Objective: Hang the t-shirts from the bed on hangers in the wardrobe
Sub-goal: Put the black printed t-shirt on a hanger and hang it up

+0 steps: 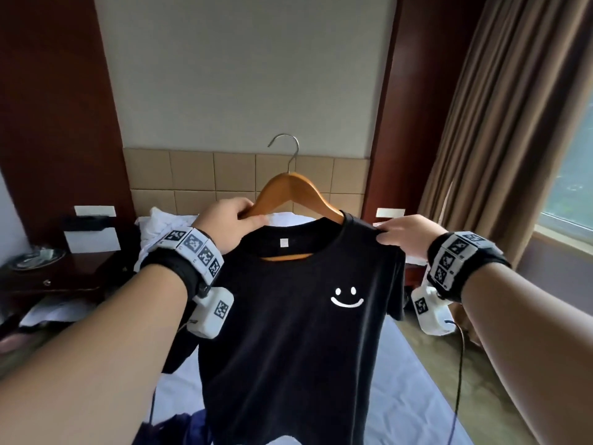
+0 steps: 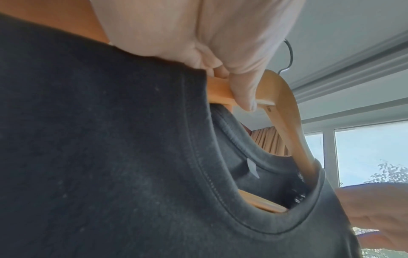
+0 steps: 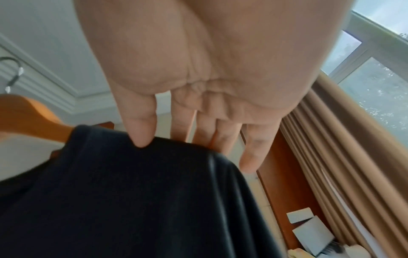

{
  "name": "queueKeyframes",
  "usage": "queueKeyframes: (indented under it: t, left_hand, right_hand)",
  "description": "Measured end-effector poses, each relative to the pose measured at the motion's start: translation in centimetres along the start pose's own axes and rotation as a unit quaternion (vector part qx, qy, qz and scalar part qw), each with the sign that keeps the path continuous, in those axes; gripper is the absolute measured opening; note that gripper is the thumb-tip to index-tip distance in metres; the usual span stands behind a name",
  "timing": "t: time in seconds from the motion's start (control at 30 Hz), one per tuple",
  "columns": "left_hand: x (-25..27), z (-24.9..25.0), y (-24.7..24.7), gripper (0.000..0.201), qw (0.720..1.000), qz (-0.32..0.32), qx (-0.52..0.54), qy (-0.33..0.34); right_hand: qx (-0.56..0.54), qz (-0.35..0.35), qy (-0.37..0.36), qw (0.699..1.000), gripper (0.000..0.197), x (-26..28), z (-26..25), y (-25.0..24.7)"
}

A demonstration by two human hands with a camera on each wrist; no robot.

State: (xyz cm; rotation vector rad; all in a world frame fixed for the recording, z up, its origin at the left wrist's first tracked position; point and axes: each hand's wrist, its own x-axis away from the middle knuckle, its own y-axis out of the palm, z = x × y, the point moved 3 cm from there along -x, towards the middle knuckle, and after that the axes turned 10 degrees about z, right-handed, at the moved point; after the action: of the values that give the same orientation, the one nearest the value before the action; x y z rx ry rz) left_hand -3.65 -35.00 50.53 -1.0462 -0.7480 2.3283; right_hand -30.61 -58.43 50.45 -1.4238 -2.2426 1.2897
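The black t-shirt (image 1: 288,332) (a small white smiley on its chest) hangs in the air above the bed (image 1: 401,396), over the middle of the mattress toward its head end. One shoulder is already on the wooden hanger (image 1: 290,191); the hanger's other arm sticks out bare through the collar. The left hand (image 1: 227,223) grips that bare arm, its fingers (image 2: 245,87) curled round the wood right at the collar's edge. The right hand (image 1: 406,232) pinches the shirt's covered shoulder, thumb pressed into the fabric and the other fingers (image 3: 253,148) nearly straight behind it. More dark clothing (image 1: 183,425) lies at the bed's near edge.
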Motion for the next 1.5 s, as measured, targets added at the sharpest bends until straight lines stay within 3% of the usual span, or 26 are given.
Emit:
queueKeyframes:
  t: [0.07,0.2,0.27,0.33,0.43,0.47,0.53,0.7,0.77,0.87,0.97,1.03,1.1,1.17,1.3,1.4,1.5]
  left_hand:
    - [0.1,-0.2,0.2,0.026,1.0,-0.01,-0.012,0.003]
    - [0.0,-1.2,0.3,0.025,0.999,-0.028,-0.023,-0.007]
    - [-0.1,-1.5,0.4,0.024,0.999,-0.033,-0.027,-0.007]
    - [-0.2,-1.6,0.8,0.021,0.999,-0.046,-0.024,0.002]
    - [-0.3,-1.1,1.7,0.021,0.997,-0.073,-0.002,0.019]
    - [-0.4,-0.8,1.9,0.027,0.997,-0.079,0.003,0.021]
    - [-0.5,-0.2,2.2,0.039,0.997,-0.076,0.013,0.019]
    - [-0.8,-0.3,1.3,0.037,0.989,-0.102,0.109,0.009]
    - [-0.5,-2.2,0.6,0.039,0.988,-0.131,0.08,0.006]
    - [0.2,-6.1,0.1,0.049,0.987,-0.145,-0.068,-0.019]
    - [0.5,-8.7,0.3,0.048,0.985,-0.14,-0.097,-0.034]
    - [1.0,-8.8,0.2,0.029,0.985,-0.149,-0.076,-0.035]
    - [1.3,-8.7,-0.3,0.017,0.989,-0.141,-0.042,-0.031]
    - [1.1,-8.8,-0.8,0.019,0.991,-0.128,-0.007,-0.038]
    - [0.7,-9.5,-1.4,0.028,0.99,-0.122,-0.042,-0.053]
    - [0.5,-9.2,-1.5,0.032,0.989,-0.094,-0.092,-0.063]
    - [0.5,-7.2,-1.4,0.031,0.996,-0.053,-0.056,-0.048]
  right_hand:
    - [0.045,0.051,-0.022,0.997,0.008,-0.3,1.2,0.3]
    - [0.077,0.12,-0.008,0.99,0.005,0.1,2.0,-0.1]
    - [0.11,0.106,0.005,0.988,0.004,0.2,1.8,-0.3]
    - [0.116,0.062,0.003,0.991,0.025,-0.1,0.8,0.0]
    - [0.042,0.006,-0.033,0.999,0.05,-0.4,-2.3,0.9]
    - [0.056,-0.019,-0.057,0.997,0.046,-0.3,-3.5,1.5]
    - [0.111,-0.038,-0.102,0.988,0.02,0.1,-5.5,2.9]
    - [0.051,0.046,-0.122,0.99,0.027,0.1,-7.1,4.0]
    - [0.034,0.055,-0.124,0.99,0.029,-0.3,-6.8,3.9]
    - [0.031,0.073,-0.118,0.99,0.032,-0.9,-5.9,3.8]
    - [0.046,0.079,-0.11,0.99,0.033,-1.3,-5.2,4.7]
    - [0.069,0.079,-0.099,0.99,0.031,-1.6,-5.1,5.2]
    - [0.144,0.108,-0.096,0.979,0.029,-2.0,-5.2,5.0]
    - [0.181,0.145,-0.097,0.968,0.026,-2.6,-5.5,4.2]
    - [0.121,0.096,-0.095,0.983,0.022,-3.0,-5.7,4.2]
    - [0.067,0.113,-0.112,0.985,0.025,-3.0,-6.2,4.8]
    - [0.044,0.105,-0.12,0.986,0.03,-2.8,-6.8,5.9]
